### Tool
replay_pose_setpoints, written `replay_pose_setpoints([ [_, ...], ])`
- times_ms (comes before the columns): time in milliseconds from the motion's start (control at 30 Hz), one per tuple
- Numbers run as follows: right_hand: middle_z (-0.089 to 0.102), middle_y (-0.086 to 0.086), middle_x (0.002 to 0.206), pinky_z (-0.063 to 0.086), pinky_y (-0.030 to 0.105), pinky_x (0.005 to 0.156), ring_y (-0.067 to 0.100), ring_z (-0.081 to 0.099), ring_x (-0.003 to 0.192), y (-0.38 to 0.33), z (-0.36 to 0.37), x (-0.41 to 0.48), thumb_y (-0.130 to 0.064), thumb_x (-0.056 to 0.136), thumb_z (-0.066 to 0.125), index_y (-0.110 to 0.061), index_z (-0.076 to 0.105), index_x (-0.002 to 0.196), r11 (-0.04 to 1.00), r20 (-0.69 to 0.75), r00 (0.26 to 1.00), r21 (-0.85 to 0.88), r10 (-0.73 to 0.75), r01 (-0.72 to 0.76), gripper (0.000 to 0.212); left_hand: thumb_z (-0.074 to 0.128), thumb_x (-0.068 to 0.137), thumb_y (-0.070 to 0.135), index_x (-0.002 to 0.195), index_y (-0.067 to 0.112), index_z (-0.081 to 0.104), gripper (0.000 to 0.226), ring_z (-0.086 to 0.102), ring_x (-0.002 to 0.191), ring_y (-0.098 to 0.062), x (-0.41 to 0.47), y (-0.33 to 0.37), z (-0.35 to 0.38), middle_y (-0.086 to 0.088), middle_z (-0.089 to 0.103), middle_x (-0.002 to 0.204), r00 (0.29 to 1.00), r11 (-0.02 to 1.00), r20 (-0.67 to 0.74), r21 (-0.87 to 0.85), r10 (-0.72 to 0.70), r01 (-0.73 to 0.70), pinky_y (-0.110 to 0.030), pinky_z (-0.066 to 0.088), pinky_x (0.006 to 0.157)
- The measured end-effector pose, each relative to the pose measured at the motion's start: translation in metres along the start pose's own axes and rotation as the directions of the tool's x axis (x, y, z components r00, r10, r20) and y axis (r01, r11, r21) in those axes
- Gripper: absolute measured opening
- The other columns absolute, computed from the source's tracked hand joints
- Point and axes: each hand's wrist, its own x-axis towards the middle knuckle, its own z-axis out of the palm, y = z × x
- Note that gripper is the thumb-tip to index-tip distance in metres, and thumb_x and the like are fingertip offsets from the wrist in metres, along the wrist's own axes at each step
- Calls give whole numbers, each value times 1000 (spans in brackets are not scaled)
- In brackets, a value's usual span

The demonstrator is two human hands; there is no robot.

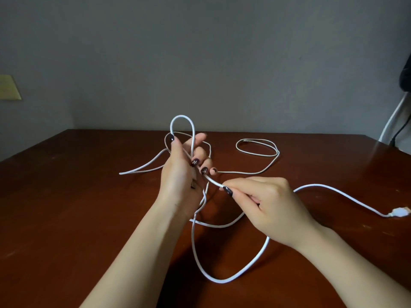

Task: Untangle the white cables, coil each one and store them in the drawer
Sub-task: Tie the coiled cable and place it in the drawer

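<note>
Your left hand (181,172) curls round a raised loop of the thick cable (182,116); your right hand (269,203) pinches it just beside. The rest trails over the table (66,196) to its plug (399,212). It looks light, limp and springy, so hold near the loop. The thin cable (258,154) lies beyond.

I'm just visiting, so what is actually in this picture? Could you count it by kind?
Hands: 2, the left hand and the right hand
White cables: 2 that I can tell apart, a thick cable held in both hands and a thin cable
Wooden table: 1
Wall plate: 1
Total: 6
</note>
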Motion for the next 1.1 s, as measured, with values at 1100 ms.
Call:
replay_pose_setpoints([
  [1100, 55, -5, 61, 45, 27, 47, 9, 49, 52, 8, -4, 2, -18, 87, 59, -16, 76, 92, 984, -134, 988, -169, -78, 54, 17, 37, 100, 10, 79, 9, 53, 27, 39, 35, -8, 9, 4, -11, 3, 42, 47, 971, 901, -85, -399, -222, 171, -15, 44, 40],
])
